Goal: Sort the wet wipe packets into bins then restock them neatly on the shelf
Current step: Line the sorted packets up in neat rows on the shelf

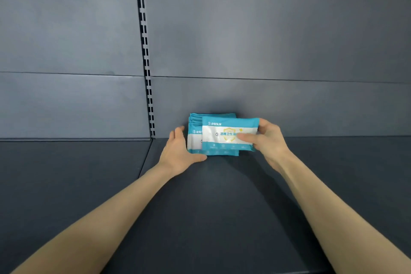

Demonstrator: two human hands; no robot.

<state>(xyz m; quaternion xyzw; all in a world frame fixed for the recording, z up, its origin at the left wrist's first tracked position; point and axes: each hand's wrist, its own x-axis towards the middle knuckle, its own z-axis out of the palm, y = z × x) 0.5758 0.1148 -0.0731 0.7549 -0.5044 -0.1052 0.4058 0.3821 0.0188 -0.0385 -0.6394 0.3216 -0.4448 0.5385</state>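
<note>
Right hand (268, 140) pinches the front wet wipe packet (226, 135) (teal bands, white middle, yellow shield) by its right end; left hand (178, 151), fingers straight, touches the upright stack (193, 138) on its left side.

Left hand (178, 151) splayed, right hand (269, 140) pinching.

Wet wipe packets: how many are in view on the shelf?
2 at least: the front packet pinched by the right hand, and a row of packets upright behind it against the left hand. The row's bunched edges hide the true count.
</note>
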